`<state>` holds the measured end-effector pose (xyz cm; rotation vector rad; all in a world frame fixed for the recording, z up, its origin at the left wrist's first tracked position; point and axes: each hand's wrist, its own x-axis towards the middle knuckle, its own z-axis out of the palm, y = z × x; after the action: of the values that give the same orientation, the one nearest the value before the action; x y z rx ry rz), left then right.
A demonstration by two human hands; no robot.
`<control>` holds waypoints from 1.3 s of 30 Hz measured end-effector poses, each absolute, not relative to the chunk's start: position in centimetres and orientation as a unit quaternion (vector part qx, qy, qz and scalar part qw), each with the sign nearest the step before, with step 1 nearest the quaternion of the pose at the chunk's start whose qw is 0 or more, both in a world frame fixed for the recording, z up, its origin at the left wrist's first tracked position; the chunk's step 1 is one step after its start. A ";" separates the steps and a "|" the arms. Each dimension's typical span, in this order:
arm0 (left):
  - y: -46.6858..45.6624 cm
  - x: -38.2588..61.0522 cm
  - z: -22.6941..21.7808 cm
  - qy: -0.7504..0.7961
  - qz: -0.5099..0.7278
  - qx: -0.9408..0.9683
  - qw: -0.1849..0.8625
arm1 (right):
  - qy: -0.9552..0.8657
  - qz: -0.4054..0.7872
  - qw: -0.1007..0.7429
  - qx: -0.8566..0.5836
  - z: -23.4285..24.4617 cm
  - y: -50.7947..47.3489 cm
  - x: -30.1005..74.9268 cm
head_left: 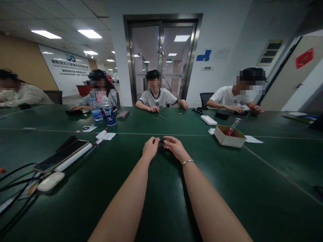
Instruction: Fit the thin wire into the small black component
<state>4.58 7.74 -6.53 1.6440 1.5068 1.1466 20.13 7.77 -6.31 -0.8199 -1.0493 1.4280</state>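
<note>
Both my hands meet over the middle of the dark green table point(161, 161). Between their fingertips is a small dark object point(162, 140), too small to name. My left hand point(150, 148) has its fingers closed in a pinch at the object's left end. On the other end, the thumb and fingers of my right hand point(176, 148) are closed too; a silver bracelet point(188, 162) circles that wrist. The object is held level, just above or at the tabletop; I cannot tell which.
Leftward lie a phone point(63, 155) on a white power strip, a white mouse-shaped item point(51, 181) and black cables point(19, 188). Two water bottles point(109, 112) stand beyond. An open cardboard box point(229, 137) is at right, near a white case point(209, 120). Several people sit across the table.
</note>
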 end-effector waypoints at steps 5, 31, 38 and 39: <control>7.3 4.6 -6.0 0.582 0.431 0.623 0.296 | -0.446 0.609 0.557 -0.346 -6.2 7.6 20.2; 6.3 4.9 -3.8 0.675 0.363 0.587 0.261 | -0.438 0.619 0.559 -0.335 -5.8 7.2 20.1; 6.5 4.8 -3.8 0.669 0.377 0.576 0.279 | -0.445 0.611 0.564 -0.332 -6.0 7.3 20.1; 6.5 4.8 -3.8 0.668 0.379 0.575 0.280 | -0.447 0.610 0.565 -0.331 -6.0 7.3 20.1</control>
<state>4.84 6.46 -3.76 1.5412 1.7919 1.0170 20.09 7.31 -5.99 -0.7798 -1.0506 1.4346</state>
